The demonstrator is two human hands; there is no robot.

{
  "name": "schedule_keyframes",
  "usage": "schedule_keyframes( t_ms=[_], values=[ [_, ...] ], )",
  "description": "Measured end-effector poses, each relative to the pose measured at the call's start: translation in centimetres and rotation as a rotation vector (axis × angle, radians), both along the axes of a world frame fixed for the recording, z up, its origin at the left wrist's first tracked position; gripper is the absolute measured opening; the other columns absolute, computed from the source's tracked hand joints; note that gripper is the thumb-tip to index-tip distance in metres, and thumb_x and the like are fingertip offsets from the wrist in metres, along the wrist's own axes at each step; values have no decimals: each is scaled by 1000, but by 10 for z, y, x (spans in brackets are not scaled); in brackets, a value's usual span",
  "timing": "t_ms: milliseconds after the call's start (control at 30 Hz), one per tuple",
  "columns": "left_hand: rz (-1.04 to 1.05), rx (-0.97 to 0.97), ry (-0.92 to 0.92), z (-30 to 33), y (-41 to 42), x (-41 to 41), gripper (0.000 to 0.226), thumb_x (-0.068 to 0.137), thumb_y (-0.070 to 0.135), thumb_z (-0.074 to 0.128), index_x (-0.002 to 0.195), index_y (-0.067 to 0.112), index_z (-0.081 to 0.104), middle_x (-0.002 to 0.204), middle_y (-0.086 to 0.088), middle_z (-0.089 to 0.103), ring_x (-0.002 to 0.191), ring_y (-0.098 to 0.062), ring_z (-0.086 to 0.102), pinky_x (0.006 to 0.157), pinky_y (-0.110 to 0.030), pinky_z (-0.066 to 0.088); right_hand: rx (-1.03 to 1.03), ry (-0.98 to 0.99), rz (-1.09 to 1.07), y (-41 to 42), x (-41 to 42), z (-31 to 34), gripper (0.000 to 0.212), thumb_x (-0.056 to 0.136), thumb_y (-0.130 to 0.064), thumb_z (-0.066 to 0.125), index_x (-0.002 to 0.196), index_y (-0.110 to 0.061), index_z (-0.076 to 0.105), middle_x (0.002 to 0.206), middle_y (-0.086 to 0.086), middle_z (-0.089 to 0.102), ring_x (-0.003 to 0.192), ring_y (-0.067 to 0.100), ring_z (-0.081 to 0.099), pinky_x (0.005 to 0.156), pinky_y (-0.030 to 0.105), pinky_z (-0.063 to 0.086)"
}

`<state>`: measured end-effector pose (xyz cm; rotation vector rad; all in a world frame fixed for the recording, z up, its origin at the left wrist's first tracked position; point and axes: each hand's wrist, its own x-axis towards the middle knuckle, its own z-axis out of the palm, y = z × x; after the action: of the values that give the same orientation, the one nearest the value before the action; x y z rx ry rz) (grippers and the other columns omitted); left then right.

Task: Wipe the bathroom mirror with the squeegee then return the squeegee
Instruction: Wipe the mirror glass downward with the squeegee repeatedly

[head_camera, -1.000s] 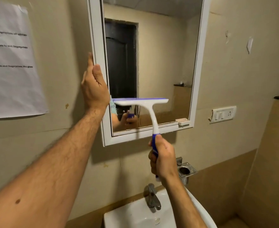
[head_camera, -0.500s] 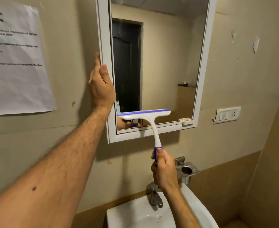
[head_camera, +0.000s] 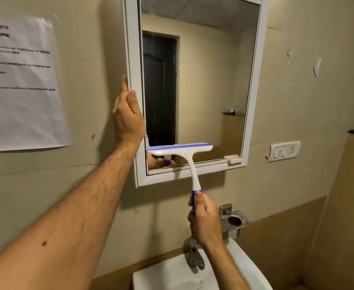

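- The mirror [head_camera: 209, 80], in a white frame, hangs on the beige wall and serves as the landmark here.
- The left hand [head_camera: 128, 120] holds the mirror's left frame edge, fingers upright along the outer side and the thumb lying on the front of the frame.
- The right hand [head_camera: 203, 220] is below the mirror's bottom edge, fingers curled tight around the blue grip of the squeegee [head_camera: 184, 155].
- The squeegee's white-and-blue blade lies nearly level across the lower left part of the mirror glass, just above the bottom frame; its white neck crosses the frame down to the hand.
- A white sink [head_camera: 161, 277] with a metal tap [head_camera: 194, 256] stands below the mirror.
- A metal holder [head_camera: 234, 220] is fixed to the wall below the mirror's right corner, just right of the right hand.
- A switch plate [head_camera: 283, 151] sits right of the mirror's lower corner.
- A printed paper sheet [head_camera: 19, 84] is stuck well to the mirror's left.
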<state>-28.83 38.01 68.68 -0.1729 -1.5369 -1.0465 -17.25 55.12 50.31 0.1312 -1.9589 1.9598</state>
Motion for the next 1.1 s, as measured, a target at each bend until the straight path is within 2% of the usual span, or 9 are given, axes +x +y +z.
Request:
schedule_keyframes(
  t_ms=[67, 167, 333, 433, 500, 600, 733, 867, 1100],
  values=[
    [6, -7, 4, 0, -1, -1, 44, 106, 27, 31, 148, 15, 37, 129, -13, 61, 100, 3, 56, 74, 12, 27, -7, -19, -7, 0, 4, -11, 41, 100, -43, 39, 77, -12, 53, 54, 2, 36, 45, 13, 30, 43, 26, 26],
    [2, -2, 1, 0, 0, 1, 44, 107, 25, 31, 148, 13, 36, 130, -14, 60, 94, 17, 42, 72, 13, 27, -12, -3, -28, -4, 3, -5, 42, 100, -43, 40, 78, -11, 55, 55, 3, 38, 46, 14, 31, 44, 28, 27],
    [-10, 1, -8, -1, 0, -2, 45, 107, 28, 31, 149, 16, 35, 131, -13, 59, 92, 21, 42, 72, 11, 28, -42, 53, -3, -10, -8, 29, 41, 101, -44, 37, 80, -12, 54, 52, -1, 38, 41, 10, 31, 40, 23, 27],
    [-13, 5, -2, -2, -1, -3, 45, 107, 28, 31, 149, 15, 35, 131, -14, 58, 84, 32, 40, 70, 12, 29, -26, 42, 6, -10, -9, 19, 40, 101, -44, 38, 80, -13, 53, 52, -1, 38, 42, 11, 31, 41, 23, 27],
    [2, 9, 6, -2, -1, -3, 44, 106, 27, 32, 149, 15, 36, 131, -14, 59, 84, 28, 42, 72, 12, 28, -9, 33, 2, -7, -8, -1, 41, 100, -45, 39, 78, -14, 52, 52, -3, 37, 44, 12, 31, 42, 25, 27],
    [26, 3, 15, -4, -1, -3, 45, 106, 29, 32, 148, 16, 38, 130, -13, 60, 100, 10, 51, 81, 8, 29, 30, 22, -29, -1, -3, -27, 41, 98, -45, 40, 74, -13, 53, 52, -4, 37, 47, 15, 32, 44, 27, 27],
    [29, -3, 34, -4, -1, -3, 44, 106, 28, 32, 148, 14, 39, 130, -13, 60, 106, 1, 53, 81, 10, 26, 39, 11, -25, 3, 2, -30, 41, 101, -39, 41, 75, -11, 54, 54, -2, 37, 50, 17, 32, 45, 28, 28],
    [22, -5, 31, -5, -1, -1, 44, 106, 27, 32, 147, 13, 39, 133, -9, 59, 107, 6, 47, 83, 9, 27, 14, 35, -47, 4, -9, -6, 44, 94, -54, 40, 74, -17, 53, 51, -4, 37, 44, 12, 31, 44, 26, 27],
    [12, 4, 30, -5, 0, 2, 44, 106, 28, 32, 147, 15, 40, 135, -6, 58, 108, 5, 50, 83, 8, 27, 20, 45, -55, 2, -11, -19, 42, 92, -51, 41, 71, -15, 52, 50, -5, 36, 44, 12, 31, 45, 26, 27]
  ],
)
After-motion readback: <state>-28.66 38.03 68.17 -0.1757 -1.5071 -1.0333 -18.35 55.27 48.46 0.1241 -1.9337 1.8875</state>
